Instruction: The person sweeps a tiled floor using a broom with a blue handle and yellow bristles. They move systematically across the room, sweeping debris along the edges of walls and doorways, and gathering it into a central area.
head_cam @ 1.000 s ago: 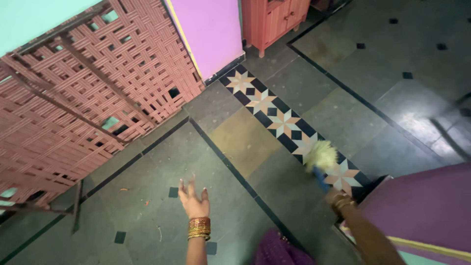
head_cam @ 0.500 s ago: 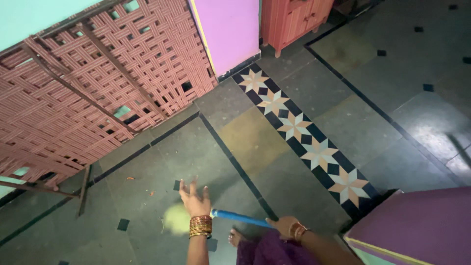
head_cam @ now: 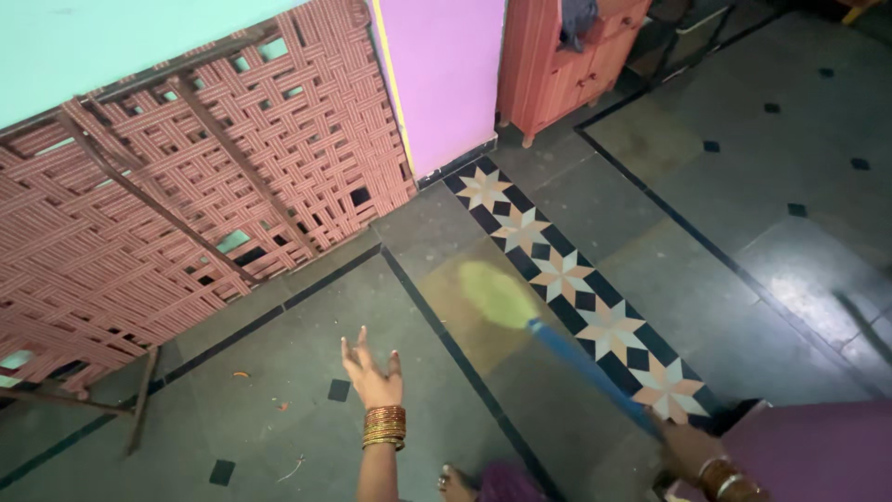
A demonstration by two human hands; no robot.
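Observation:
My right hand [head_cam: 686, 444] at the lower right grips the blue handle of a broom [head_cam: 581, 364]. Its yellow-green bristle head [head_cam: 495, 294] is blurred over the grey floor tiles, just left of the star-patterned tile strip [head_cam: 567, 275]. My left hand [head_cam: 370, 375] is stretched out over the floor with fingers spread and holds nothing. Gold bangles sit on both wrists. Part of my foot and purple clothing shows at the bottom edge.
A pink woven cot [head_cam: 177, 195] leans upright against the teal wall at left. A purple wall panel [head_cam: 446, 74] and an orange wooden cabinet [head_cam: 557, 70] stand behind. Small scraps of litter [head_cam: 279, 405] lie on the floor. A purple surface [head_cam: 818, 455] fills the lower right corner.
The broom head has swung from beside my left hand out to the right, toward the star tiles. The view has shifted, and my right hand sits further right.

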